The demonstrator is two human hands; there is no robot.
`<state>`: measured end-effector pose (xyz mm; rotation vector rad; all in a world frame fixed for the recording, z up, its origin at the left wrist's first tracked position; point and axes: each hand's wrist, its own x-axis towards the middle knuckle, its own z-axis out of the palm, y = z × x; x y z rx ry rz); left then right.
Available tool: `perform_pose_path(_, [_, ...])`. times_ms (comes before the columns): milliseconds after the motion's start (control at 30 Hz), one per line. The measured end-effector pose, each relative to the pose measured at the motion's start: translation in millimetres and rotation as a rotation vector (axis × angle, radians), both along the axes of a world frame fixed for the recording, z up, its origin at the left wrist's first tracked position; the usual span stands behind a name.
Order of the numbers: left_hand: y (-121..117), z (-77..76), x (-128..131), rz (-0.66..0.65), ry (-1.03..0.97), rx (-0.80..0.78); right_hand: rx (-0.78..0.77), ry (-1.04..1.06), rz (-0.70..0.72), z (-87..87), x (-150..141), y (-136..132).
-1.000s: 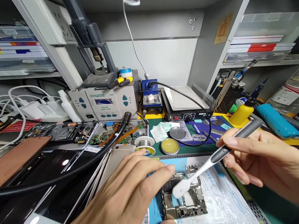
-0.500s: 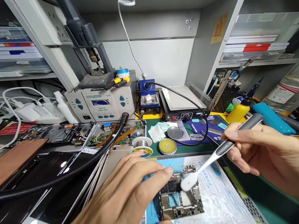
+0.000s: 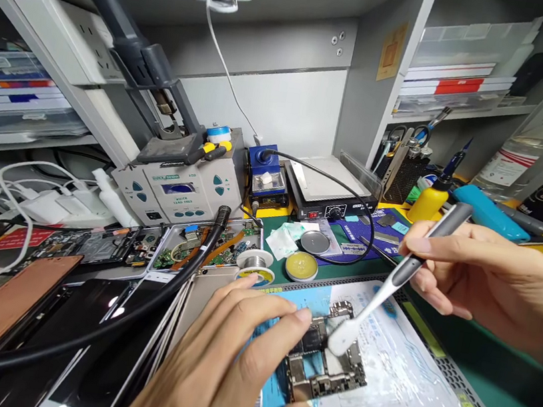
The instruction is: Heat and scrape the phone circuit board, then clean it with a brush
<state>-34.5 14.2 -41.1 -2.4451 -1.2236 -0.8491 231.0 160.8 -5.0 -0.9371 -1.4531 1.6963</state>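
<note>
A phone circuit board (image 3: 297,369), dark with silver shields, lies on a blue-and-white work pad (image 3: 378,380). My left hand (image 3: 229,359) steadies it along its left side, the fingertips at the upper left edge and the thumb by the lower edge. The left fingers are bent and partly cover the board. In my right hand (image 3: 469,272) is a toothbrush (image 3: 397,275) with a grey-and-white handle, gripped between thumb and fingers. Its head points down onto the middle of the board, and the bristles are hidden beneath it.
Close behind the pad sit a solder spool (image 3: 255,262) and an open tin of yellow paste (image 3: 302,266). A black hose (image 3: 156,302) crosses phone parts on the left. Further back stand a hot-air station (image 3: 180,187), a heating plate (image 3: 329,188) and a yellow bottle (image 3: 428,198).
The toothbrush head has shifted slightly down over the board. The whole view has drifted a little, with things appearing slightly further left. Both hands keep their grips.
</note>
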Motion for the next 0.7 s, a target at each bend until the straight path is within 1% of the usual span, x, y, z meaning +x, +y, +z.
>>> perform_pose_path(133, [0.0, -1.5, 6.1, 0.005, -0.086, 0.040, -0.011, 0.026, -0.096, 1.2, 3.0, 0.4])
perform_pose_path(200, [-0.5, -1.4, 8.5, 0.011, -0.098, 0.033, -0.034, 0.066, -0.102, 1.5, 2.9, -1.3])
perform_pose_path(367, [-3.1, -1.0, 8.7, 0.019, -0.080, 0.015, -0.017, 0.021, 0.043, 2.5, -0.4, -4.3])
perform_pose_path(400, [-3.5, -1.1, 8.2, 0.024, -0.076, 0.013, -0.009, 0.015, 0.048, 2.9, -0.7, -4.4])
perform_pose_path(533, [-3.5, -1.1, 5.2, 0.021, -0.064, 0.013, 0.039, 0.037, -0.024, 4.2, 0.0, -4.3])
perform_pose_path(567, [-3.1, -0.8, 4.2, 0.012, -0.053, 0.019, 0.043, 0.041, -0.019, 4.1, 0.3, -4.4])
perform_pose_path(700, [-1.2, 1.0, 0.7, -0.015, -0.021, 0.025, 0.007, 0.038, 0.092, 2.3, 0.6, -4.5])
